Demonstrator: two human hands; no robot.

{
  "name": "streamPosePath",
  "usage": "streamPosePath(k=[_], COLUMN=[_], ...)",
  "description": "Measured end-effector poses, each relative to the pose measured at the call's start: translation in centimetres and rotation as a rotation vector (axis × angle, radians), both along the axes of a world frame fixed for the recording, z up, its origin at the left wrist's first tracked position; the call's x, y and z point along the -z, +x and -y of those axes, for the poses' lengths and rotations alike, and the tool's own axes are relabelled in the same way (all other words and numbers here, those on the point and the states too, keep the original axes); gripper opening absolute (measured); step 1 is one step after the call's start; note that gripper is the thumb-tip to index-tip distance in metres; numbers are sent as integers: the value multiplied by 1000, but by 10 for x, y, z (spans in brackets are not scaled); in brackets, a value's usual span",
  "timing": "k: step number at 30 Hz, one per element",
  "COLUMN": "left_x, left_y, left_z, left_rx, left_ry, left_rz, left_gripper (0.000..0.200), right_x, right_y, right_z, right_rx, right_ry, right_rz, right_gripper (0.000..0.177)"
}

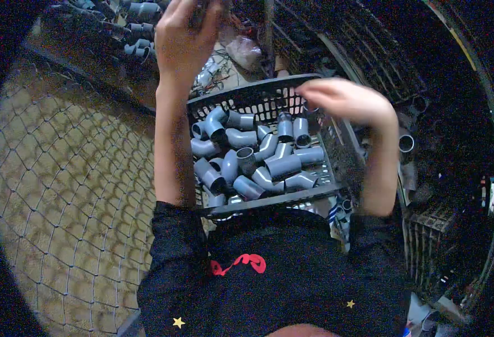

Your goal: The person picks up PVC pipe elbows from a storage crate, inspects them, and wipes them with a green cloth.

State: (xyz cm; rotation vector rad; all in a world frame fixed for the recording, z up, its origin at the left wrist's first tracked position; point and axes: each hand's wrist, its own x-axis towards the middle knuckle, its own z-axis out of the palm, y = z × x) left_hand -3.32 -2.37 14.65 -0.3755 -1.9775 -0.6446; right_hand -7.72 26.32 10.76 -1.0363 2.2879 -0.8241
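Note:
A black plastic basket (269, 200) sits in front of my body and holds several grey PVC elbow fittings (269, 160). My left hand (184, 35) is raised above the basket's far left corner. Its fingers curl at the top edge of the view, and what they hold, if anything, is cut off. My right hand (345, 101) hovers palm down over the basket's far right rim and is blurred. Its fingertips are close to a dark-rimmed fitting (310, 108). Whether they grip it is unclear.
A wire mesh fence (73, 185) fills the left side. More grey fittings (137, 45) lie heaped at the top left, with a plastic bag (244, 50) beyond the basket. Short pipe pieces (407, 143) and dark crates (432, 224) stand to the right.

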Motion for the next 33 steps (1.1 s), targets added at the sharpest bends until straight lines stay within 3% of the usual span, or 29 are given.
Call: streamPosePath(k=[2,4,5,9,14,15,16,17,19,20,22,24,25,28,30,32,33], left_x=[-3,-1,-2,0,4,4,0,-4,-6,-6,-9,-11,-14,-25,-19,-15,-12], left_y=[3,7,11,16,21,22,24,27,26,25,25,25,27,33,26,24,22], left_z=[0,4,4,30,49,49,46,44,40,38,32,30,29,18,16,4,-2], left_rx=[-95,-121,-142,-153,-222,-237,-255,-255,-233,-234,-178,-121,-112,-233,-200,-201,-239], left_ry=[-109,-142,-120,-118,-6,-17,-28,-13,12,-2,6,3,1,75,37,19,-5], left_rz=[36,122,255,277,400,406,413,423,349,327,328,288,266,244,153,193,209], left_gripper=[18,18,18,17,17,17,17,17,18,18,18,17,16,14,14,13,12], right_x=[2,70,106,194,182,210,201,190,102,90,-13,-45,-53,-52,-34,-14,-13], right_y=[-36,-84,-79,-33,-29,-45,-52,-62,-56,-78,-59,-66,-64,-69,-74,-87,-78], right_z=[45,63,60,51,51,43,47,46,61,72,86,97,111,138,146,158,158], right_rx=[82,-89,-48,-13,-3,-100,-197,-187,-198,-344,-200,-142,-114,-133,-127,-307,-104], right_ry=[97,535,638,943,975,967,960,812,522,349,82,-278,-491,-928,-1025,-980,-927], right_rz=[482,560,388,104,340,260,177,194,232,246,515,589,510,885,989,1091,1058], right_gripper=[39,49,51,58,68,69,70,74,83,83,90,86,80,65,62,59,55])
